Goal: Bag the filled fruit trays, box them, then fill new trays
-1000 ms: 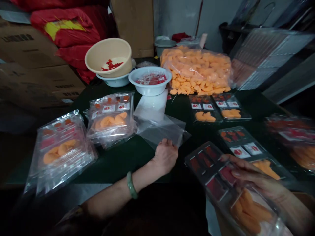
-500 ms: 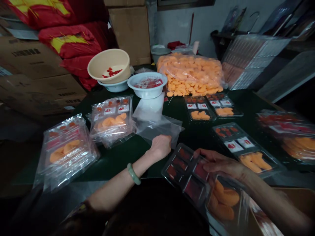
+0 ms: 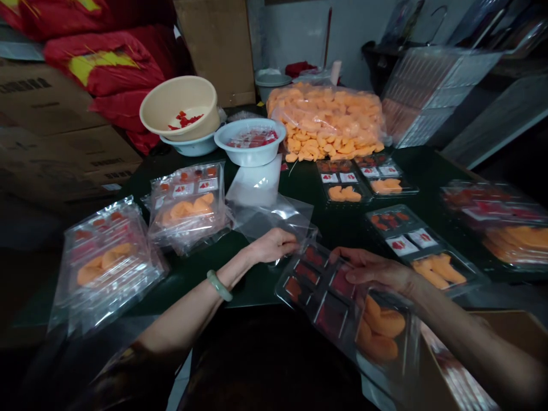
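My left hand, a green bangle on its wrist, is closed in a pinch at the near edge of a clear plastic bag lying on the table. My right hand grips a clear plastic tray by its side, tilted over the table's near edge. Dark red pieces sit in the tray's small compartments, and orange curved pieces fill its large one. The tray's far corner is close to my left fingers. To the right, another filled tray lies flat on the table.
Bagged trays are stacked at left and left of centre. Behind stand a cream basin, a white basin and a big bag of orange pieces. More trays pile up at right; an open carton sits below.
My left hand has gone from a fist to a pinch at the bag's edge, which has lifted slightly. The tray stays in my right hand; the view has shifted a little.
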Available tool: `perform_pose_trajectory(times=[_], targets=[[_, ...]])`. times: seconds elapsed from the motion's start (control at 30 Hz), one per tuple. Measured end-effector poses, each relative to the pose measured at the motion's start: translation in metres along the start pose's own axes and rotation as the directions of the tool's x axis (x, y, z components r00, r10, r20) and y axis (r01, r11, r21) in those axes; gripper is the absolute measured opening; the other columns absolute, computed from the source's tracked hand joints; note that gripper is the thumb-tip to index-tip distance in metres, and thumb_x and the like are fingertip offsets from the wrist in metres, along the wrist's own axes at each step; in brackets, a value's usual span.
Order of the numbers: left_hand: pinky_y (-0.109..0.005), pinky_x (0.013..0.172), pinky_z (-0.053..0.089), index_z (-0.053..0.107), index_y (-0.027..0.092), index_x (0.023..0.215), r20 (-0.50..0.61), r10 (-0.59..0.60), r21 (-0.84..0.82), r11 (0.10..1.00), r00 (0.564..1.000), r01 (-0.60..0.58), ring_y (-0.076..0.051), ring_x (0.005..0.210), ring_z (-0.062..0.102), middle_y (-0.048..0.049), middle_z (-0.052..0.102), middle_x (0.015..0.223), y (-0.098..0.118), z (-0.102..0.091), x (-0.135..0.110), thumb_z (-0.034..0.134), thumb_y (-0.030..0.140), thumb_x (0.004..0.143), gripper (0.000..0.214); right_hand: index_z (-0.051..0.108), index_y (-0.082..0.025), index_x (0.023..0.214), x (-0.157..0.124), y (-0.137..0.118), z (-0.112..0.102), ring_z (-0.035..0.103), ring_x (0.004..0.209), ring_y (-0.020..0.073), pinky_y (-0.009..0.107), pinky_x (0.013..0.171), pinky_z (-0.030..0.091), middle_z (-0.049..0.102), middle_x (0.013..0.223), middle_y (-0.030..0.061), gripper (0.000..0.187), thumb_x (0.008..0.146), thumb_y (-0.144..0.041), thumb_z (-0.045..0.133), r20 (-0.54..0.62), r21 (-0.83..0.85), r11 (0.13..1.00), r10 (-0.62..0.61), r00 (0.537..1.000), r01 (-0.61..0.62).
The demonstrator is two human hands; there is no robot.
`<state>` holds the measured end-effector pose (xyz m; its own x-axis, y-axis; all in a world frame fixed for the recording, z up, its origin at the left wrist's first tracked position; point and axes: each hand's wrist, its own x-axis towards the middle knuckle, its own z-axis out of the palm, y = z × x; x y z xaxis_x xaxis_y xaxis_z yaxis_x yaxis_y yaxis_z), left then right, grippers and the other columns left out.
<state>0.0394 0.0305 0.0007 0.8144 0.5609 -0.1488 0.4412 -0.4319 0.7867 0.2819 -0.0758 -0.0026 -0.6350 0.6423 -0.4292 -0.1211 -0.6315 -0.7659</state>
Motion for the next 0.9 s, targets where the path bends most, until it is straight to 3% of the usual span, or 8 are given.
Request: perform_pose_trajectory(times=[0.13,0.27,0.4,0.5,0.67,0.77,0.9], targets=[[-0.017,0.056,0.036,0.058,0.013,0.08,-0.01,0.029,0.005,1.0,1.0,-0.029,-0.008,0.058,0.046,0.0025,0.053,0.064,0.004,-0.001,-0.003,0.042,0.023,0.084,0.02,0.042,-0.017,0.102,-0.003,0.001,0.003,0.062,0.057,0.0132,0.027,0.054,0.052,0.064,0.08,0.0031,0.046,0.068,-0.027,0.07,-0.019,-0.011,1.0,0.015,1.0,-0.015],[-0.02,0.063,0.037,0.06,0.017,0.091,-0.086,0.138,0.262,0.959,0.987,-0.111,-0.011,0.068,0.055,-0.0004,0.061,0.076,0.014,0.005,-0.012,0.037,0.021,0.088,0.024,0.04,-0.016,0.11,-0.003,0.004,0.005,0.065,0.061,0.016,0.025,0.053,0.051,0.065,0.083,0.0052,0.053,0.068,-0.027,0.069,-0.032,-0.02,0.999,0.034,0.999,-0.035],[-0.024,0.064,0.038,0.06,0.017,0.084,-0.029,0.242,0.545,0.817,0.97,-0.188,-0.014,0.073,0.056,-0.0034,0.061,0.076,0.027,0.004,-0.022,0.028,0.025,0.092,0.034,0.016,-0.019,0.136,-0.009,0.003,0.006,0.066,0.06,0.0174,0.026,0.053,0.051,0.066,0.081,0.0043,0.082,0.072,-0.026,0.066,-0.121,-0.041,0.999,-0.032,0.992,0.027],[-0.026,0.069,0.039,0.06,0.016,0.08,-0.015,0.302,0.644,0.732,0.953,-0.222,-0.015,0.078,0.053,-0.0052,0.059,0.08,0.038,0.002,-0.02,0.032,0.021,0.091,0.03,-0.001,-0.026,0.141,-0.013,-0.001,0.012,0.066,0.058,0.0173,0.026,0.053,0.051,0.067,0.08,0.0015,0.094,0.074,-0.025,0.065,-0.181,-0.075,0.995,-0.082,0.98,0.07],[-0.03,0.081,0.038,0.057,0.015,0.081,0.014,0.414,0.621,0.71,0.91,-0.333,-0.015,0.09,0.051,-0.006,0.058,0.097,0.042,0.008,-0.013,0.035,0.012,0.087,0.023,0.012,-0.024,0.142,-0.011,0.003,0.019,0.066,0.058,0.0167,0.025,0.053,0.051,0.067,0.079,0.0019,0.087,0.074,-0.026,0.066,-0.21,-0.12,0.984,-0.153,0.966,0.13],[-0.032,0.081,0.038,0.055,0.015,0.084,-0.125,0.411,0.634,0.733,0.903,-0.246,-0.017,0.093,0.051,-0.0069,0.057,0.1,0.031,0.015,-0.018,0.035,0.011,0.086,0.02,0.022,-0.02,0.14,-0.007,0.013,0.02,0.064,0.056,0.0158,0.026,0.053,0.052,0.066,0.076,0.0017,0.083,0.071,-0.025,0.068,-0.226,-0.053,0.972,-0.237,0.945,0.231],[-0.031,0.072,0.04,0.054,0.015,0.08,-0.448,0.294,0.618,0.784,0.844,0.054,-0.019,0.085,0.053,-0.0079,0.056,0.09,0.013,0.02,-0.022,0.041,0.013,0.08,0.013,0.023,-0.015,0.139,-0.003,0.022,0.022,0.063,0.052,0.016,0.026,0.05,0.051,0.066,0.07,0.0016,0.084,0.069,-0.024,0.069,-0.241,0.027,0.945,-0.309,0.92,0.325]])
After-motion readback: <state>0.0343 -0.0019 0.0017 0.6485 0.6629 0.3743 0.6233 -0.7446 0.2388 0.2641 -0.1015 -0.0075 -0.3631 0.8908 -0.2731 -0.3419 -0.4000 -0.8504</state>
